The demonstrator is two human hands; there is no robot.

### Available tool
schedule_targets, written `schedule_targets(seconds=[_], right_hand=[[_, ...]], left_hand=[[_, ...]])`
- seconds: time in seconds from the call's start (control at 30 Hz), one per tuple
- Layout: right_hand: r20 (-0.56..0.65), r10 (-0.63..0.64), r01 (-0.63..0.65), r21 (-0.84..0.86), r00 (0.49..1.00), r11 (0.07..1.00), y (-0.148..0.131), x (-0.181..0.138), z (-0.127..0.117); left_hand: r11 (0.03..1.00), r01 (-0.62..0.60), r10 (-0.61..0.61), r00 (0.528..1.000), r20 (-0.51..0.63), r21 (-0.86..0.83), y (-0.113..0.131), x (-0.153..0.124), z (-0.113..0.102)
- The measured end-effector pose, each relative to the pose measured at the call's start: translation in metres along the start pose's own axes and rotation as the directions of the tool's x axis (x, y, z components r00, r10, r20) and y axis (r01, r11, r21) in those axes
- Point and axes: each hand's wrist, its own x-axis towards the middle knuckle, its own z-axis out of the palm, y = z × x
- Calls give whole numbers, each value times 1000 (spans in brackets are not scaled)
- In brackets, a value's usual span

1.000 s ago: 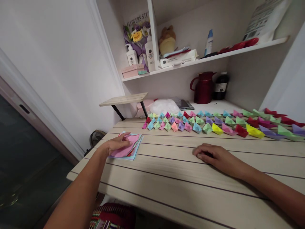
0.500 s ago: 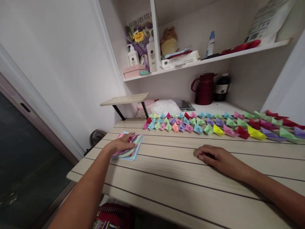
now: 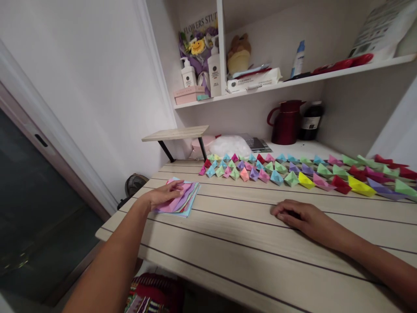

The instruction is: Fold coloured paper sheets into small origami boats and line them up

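- Stack of coloured paper sheets (image 3: 182, 201) near left front corner of pale wooden desk (image 3: 234, 243).
- Left hand (image 3: 163, 195) resting flat on stack, fingers loosely spread, not gripping.
- Right hand (image 3: 301, 217) palm down on bare desk, fingers curled under, empty, well apart from stack.
- Rows of folded paper boats (image 3: 293, 171) beyond both hands.

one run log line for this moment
left hand: flat on paper stack | right hand: resting on table, empty | paper boats: rows behind hands
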Motion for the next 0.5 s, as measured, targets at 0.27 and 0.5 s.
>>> schedule_targets(seconds=[0.27, 0.5], right_hand=[[1, 5, -5, 4, 1000, 1000, -2, -1, -2], [9, -21, 21, 22, 1000, 1000, -4, 1, -3]], left_hand=[[998, 45, -40, 989, -141, 33, 2, -1, 5], [941, 140, 33, 868, -495, 308, 8, 8, 4]])
